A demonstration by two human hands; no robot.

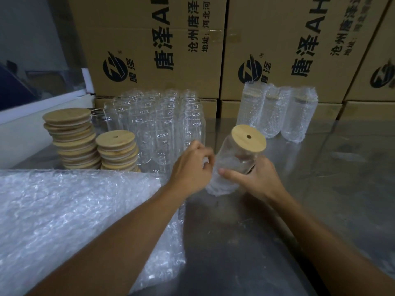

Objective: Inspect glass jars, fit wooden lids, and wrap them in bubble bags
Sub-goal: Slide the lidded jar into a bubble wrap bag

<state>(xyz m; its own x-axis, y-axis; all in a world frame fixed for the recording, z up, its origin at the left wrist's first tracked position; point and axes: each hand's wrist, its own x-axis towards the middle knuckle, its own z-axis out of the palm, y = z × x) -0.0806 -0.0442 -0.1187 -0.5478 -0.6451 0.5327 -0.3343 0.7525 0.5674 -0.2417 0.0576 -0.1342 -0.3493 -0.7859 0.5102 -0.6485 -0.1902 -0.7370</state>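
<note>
- The right hand [256, 178] grips a glass jar [237, 159], with the thumb across its front and the fingers curled round the far side.
- The jar is tilted, held up over the shiny metal desk [320, 189], near the middle of the view.
- A round wooden lid [249, 137] with a small hole sits on the jar's top.
- The jar's lower part is inside a bubble bag [218, 184].
- The left hand [192, 167] pinches the bag's edge at the jar's left side, fingers curled.
- Behind the hands stands a bunch of bare glass jars [158, 120], close together.
- Left of them are two stacks of wooden lids [72, 139], one tall and one shorter.
- Three wrapped jars [277, 112] stand in a row at the back right.
- A big pile of bubble bags [64, 210] lies on the left, under the left arm.
- Brown cardboard boxes [158, 45] with black writing are stacked behind everything.
</note>
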